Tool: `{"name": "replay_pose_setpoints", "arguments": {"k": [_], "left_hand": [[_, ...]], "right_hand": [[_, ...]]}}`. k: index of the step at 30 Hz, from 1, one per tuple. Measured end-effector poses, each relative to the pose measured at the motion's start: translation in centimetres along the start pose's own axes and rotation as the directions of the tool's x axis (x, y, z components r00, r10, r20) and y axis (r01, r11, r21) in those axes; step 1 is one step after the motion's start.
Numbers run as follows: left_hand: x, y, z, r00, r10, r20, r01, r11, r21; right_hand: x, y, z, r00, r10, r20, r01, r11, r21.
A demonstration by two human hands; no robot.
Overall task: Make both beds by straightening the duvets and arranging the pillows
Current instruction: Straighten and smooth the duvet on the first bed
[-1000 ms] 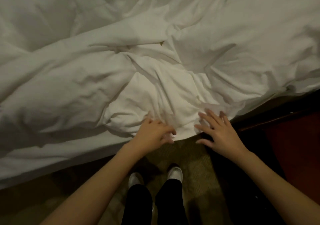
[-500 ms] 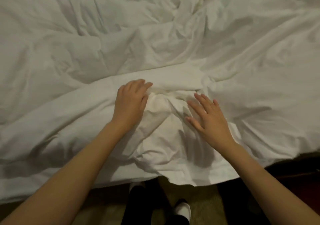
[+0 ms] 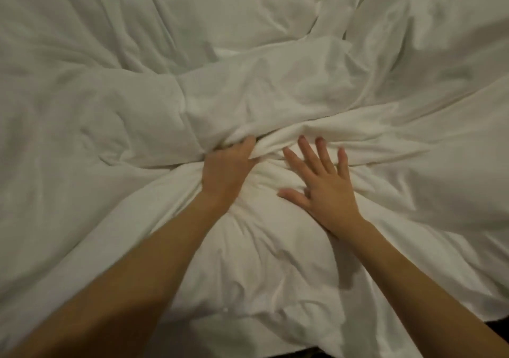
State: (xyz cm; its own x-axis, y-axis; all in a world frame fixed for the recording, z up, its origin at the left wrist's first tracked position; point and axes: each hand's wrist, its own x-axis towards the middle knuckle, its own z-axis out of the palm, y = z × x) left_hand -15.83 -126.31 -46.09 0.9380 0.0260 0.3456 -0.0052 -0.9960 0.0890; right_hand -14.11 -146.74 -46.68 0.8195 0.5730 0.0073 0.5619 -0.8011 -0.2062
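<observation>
The bed fills nearly my whole view, covered edge to edge by a white duvet (image 3: 275, 87) that lies rumpled in thick folds and ridges. A dark strip shows only at the bottom right corner, past the near edge of the bedding.

Both of my bare forearms reach in from the bottom, and the duvet lies under and all around both hands. My left hand (image 3: 227, 169) is near the centre of the view, its fingers curled into a bunched ridge of the fabric, gripping a fold that rises just beyond the knuckles. The cloth gathers into tight creases that fan out from that grip toward my wrist.

My right hand (image 3: 323, 185) is just beside it, a little to the right, lying flat on the duvet with fingers straight and spread, thumb out to the side, pressing on a puffed mound of the cover. The gripped ridge runs on past the right fingertips (image 3: 303, 144).
</observation>
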Motion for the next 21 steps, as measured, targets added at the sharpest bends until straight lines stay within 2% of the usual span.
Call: {"name": "replay_pose_setpoints", "arguments": {"k": [3,6,9,12,18,21], "left_hand": [[5.5,-2.2,0.2,0.979,0.173,-0.109,-0.172,0.985,0.02],[11.7,-3.9,0.6,0.949,0.286,-0.131,-0.294,0.955,-0.041],[14.8,-4.6,1.3,0.961,0.24,-0.14,-0.264,0.947,-0.183],[13.3,-4.3,2.6,0.979,0.182,-0.093,-0.203,0.922,-0.329],[11.6,-4.8,2.7,0.988,0.149,-0.049,-0.156,0.907,-0.391],[11.2,-4.4,2.5,0.991,0.127,-0.048,-0.136,0.923,-0.36]], "right_hand": [[3.1,0.2,-0.7,0.996,0.075,-0.053,-0.074,0.997,0.017],[6.9,0.2,-1.7,0.985,0.145,-0.089,-0.144,0.989,0.017],[8.9,0.4,-2.2,0.978,0.198,-0.069,-0.196,0.98,0.039],[7.8,0.4,-1.6,0.986,0.163,-0.043,-0.159,0.985,0.073],[5.1,-1.6,-2.7,0.989,0.123,-0.087,-0.101,0.97,0.222],[4.7,-3.6,-2.0,0.998,0.047,-0.032,-0.041,0.987,0.154]]}}
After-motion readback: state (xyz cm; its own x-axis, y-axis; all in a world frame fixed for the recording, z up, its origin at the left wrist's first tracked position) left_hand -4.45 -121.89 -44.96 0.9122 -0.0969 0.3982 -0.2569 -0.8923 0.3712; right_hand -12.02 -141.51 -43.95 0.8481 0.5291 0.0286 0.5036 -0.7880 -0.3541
